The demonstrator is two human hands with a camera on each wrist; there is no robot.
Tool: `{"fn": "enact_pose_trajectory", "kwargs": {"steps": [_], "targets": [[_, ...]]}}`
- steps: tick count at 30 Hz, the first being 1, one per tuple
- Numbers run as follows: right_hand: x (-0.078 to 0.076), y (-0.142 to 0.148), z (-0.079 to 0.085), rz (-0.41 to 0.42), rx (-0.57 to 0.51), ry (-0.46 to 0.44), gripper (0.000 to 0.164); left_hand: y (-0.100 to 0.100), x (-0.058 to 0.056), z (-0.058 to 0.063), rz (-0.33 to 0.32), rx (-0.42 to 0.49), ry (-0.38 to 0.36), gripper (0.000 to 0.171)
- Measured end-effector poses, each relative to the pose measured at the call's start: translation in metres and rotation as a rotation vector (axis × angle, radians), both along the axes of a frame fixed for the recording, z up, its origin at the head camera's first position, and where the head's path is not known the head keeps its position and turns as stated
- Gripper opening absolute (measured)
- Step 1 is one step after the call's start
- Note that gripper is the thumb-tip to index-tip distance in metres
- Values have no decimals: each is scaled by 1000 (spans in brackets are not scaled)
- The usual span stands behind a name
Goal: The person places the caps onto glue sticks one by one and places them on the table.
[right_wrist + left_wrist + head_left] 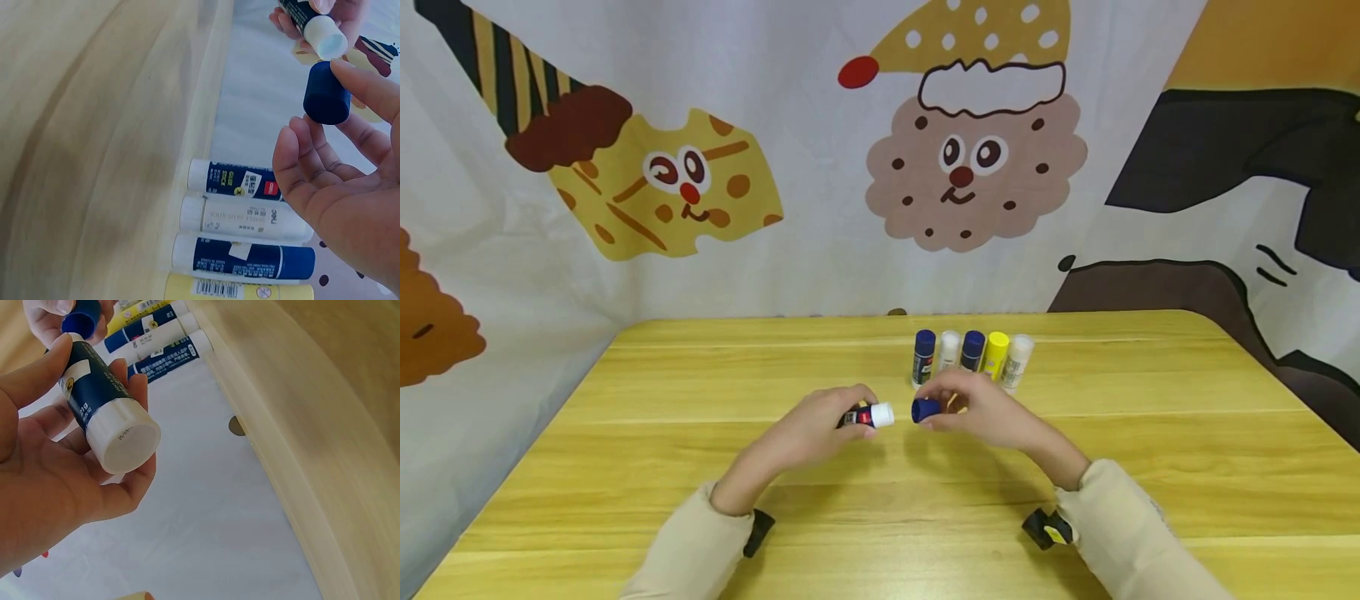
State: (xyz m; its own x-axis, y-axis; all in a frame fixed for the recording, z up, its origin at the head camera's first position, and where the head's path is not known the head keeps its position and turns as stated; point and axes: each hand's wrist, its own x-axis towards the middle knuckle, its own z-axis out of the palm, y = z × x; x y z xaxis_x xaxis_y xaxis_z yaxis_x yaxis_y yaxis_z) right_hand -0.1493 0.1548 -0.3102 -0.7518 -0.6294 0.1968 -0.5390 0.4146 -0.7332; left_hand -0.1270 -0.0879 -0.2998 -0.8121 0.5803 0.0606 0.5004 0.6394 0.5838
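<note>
Gripping an uncapped blue-labelled white plastic glue stick (867, 415) in curled left hand (808, 433), open end toward right hand (992, 410); pinching its dark blue round cap (925, 409) just opposite, mouths apparently aligned. Beyond right knuckles, upright row of glue sticks (973, 355).

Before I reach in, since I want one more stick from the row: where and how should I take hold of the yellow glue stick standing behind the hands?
Probably the cap end of the yellow glue stick, from above. It stands upright in a tight row, with a blue-capped stick and a white stick close beside it, so only its top is free for the fingers.
</note>
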Motion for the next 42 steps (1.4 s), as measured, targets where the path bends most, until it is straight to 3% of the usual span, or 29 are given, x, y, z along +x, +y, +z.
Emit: {"fn": "enact_pose_trajectory", "kwargs": {"steps": [18, 42], "targets": [[4, -12, 0, 32, -29, -50, 22, 11, 1, 2, -35, 39, -37, 21], [3, -12, -4, 43, -29, -62, 20, 14, 0, -1, -29, 43, -17, 19]]}}
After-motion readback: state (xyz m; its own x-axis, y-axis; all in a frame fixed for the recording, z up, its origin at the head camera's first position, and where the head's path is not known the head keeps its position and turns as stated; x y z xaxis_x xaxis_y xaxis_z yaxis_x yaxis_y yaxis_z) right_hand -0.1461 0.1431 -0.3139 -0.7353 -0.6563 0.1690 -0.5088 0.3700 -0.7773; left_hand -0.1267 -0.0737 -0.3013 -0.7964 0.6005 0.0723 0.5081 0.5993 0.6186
